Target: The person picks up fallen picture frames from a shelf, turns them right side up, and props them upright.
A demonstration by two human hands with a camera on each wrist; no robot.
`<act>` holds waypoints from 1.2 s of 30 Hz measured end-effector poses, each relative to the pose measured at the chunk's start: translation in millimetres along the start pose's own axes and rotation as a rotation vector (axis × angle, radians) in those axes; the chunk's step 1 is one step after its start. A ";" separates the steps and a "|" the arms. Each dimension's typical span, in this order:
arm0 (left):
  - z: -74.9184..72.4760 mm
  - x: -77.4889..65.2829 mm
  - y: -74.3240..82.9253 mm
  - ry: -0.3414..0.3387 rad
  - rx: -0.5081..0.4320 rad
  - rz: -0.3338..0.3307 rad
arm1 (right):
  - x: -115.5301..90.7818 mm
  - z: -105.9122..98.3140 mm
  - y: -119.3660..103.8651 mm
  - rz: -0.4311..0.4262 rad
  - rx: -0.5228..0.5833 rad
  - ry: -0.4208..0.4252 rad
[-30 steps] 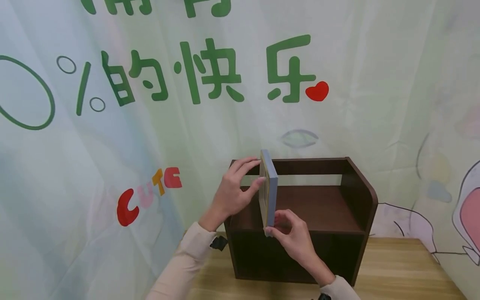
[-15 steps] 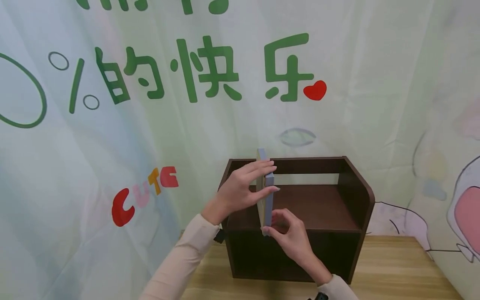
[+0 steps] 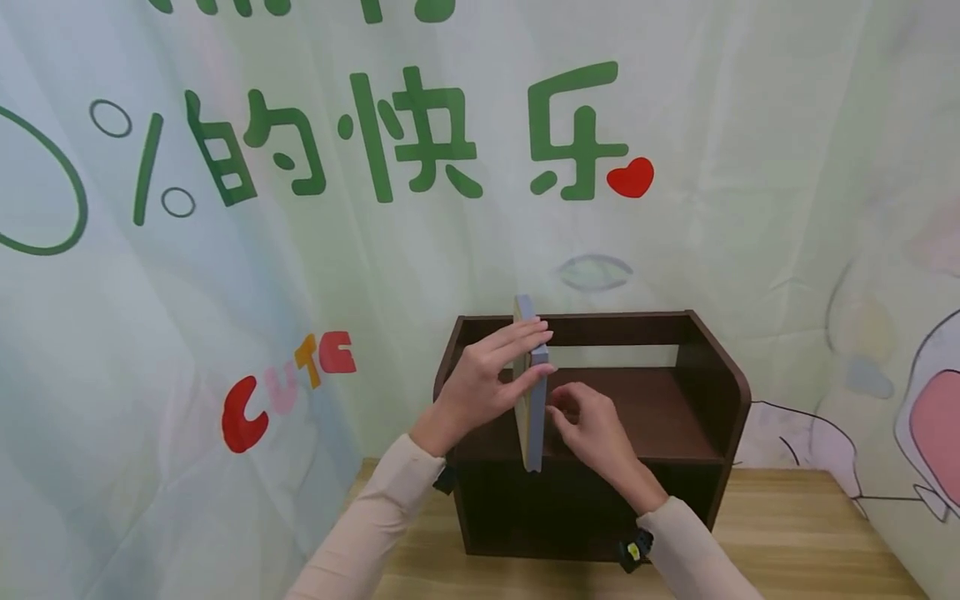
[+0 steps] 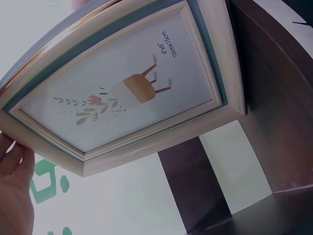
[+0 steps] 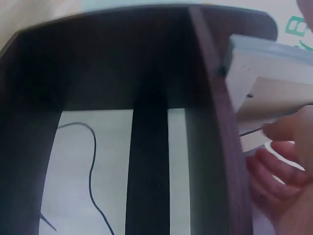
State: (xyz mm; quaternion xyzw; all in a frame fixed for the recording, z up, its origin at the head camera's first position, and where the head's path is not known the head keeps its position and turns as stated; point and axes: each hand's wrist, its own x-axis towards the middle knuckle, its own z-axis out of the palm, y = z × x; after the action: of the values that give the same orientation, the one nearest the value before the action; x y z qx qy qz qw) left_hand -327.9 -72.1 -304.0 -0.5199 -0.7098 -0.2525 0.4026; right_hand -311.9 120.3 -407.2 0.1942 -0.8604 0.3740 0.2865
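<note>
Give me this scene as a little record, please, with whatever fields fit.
main item: picture frame, upright, holding a flower print
left hand: grips the frame near its top
right hand: beside the frame's back; contact unclear
furniture: dark brown two-tier shelf on a wood-grain table
backdrop: pale fabric with green lettering

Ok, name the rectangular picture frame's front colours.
Cream with a blue-green band; the picture frame shows best in left wrist view.

Homelike corner, exact room type unclear; cartoon-print cloth (image 3: 750,167) with green lettering (image 3: 433,152); wood-grain desk (image 3: 795,533); brown shelf unit (image 3: 663,408).
</note>
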 end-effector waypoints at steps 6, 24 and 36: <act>2.2 -1.7 1.3 0.028 -0.025 -0.015 | 17.6 11.9 4.3 0.036 -0.178 -0.134; 19.9 5.9 5.7 -0.004 -0.049 -0.017 | 12.2 -17.8 16.5 0.020 -0.410 -0.063; 50.3 20.2 8.3 -0.090 -0.047 0.002 | 5.9 -41.7 31.1 0.076 -0.434 -0.083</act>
State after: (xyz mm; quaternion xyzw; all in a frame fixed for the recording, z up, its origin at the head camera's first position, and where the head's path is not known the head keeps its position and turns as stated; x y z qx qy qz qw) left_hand -338.4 -19.5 -315.2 -0.5407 -0.7206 -0.2453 0.3582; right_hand -318.9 171.2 -396.8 0.1106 -0.9385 0.1823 0.2714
